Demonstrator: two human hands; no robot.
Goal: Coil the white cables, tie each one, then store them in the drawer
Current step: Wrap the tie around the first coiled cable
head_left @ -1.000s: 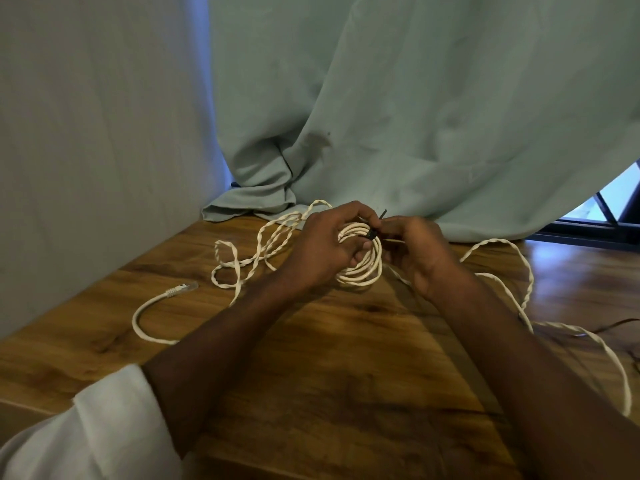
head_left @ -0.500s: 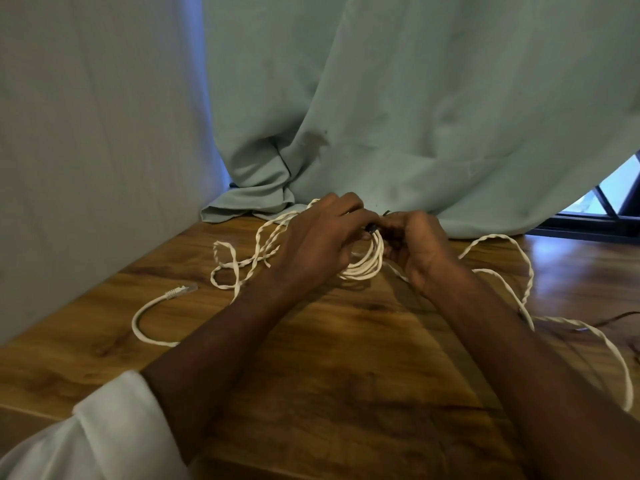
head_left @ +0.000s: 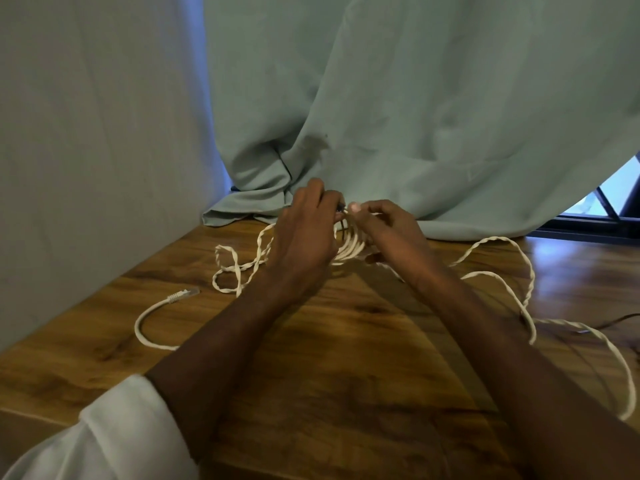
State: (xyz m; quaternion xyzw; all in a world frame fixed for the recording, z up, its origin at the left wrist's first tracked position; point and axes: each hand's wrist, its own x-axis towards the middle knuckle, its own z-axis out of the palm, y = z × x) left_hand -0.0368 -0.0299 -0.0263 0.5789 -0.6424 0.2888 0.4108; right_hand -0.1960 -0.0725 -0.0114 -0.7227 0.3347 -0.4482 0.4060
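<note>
Pinching a dark tie between my left hand and right hand, both gripping the coil so loops aren't springing apart on the table.

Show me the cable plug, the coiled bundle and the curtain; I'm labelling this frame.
cable plug (head_left: 183, 294): head view, on the clear connector at the loose cable's end.
coiled bundle (head_left: 351, 247): head view, on the white loops showing between the two hands.
curtain (head_left: 415, 116): head view, on the draped green fabric's middle.
</note>
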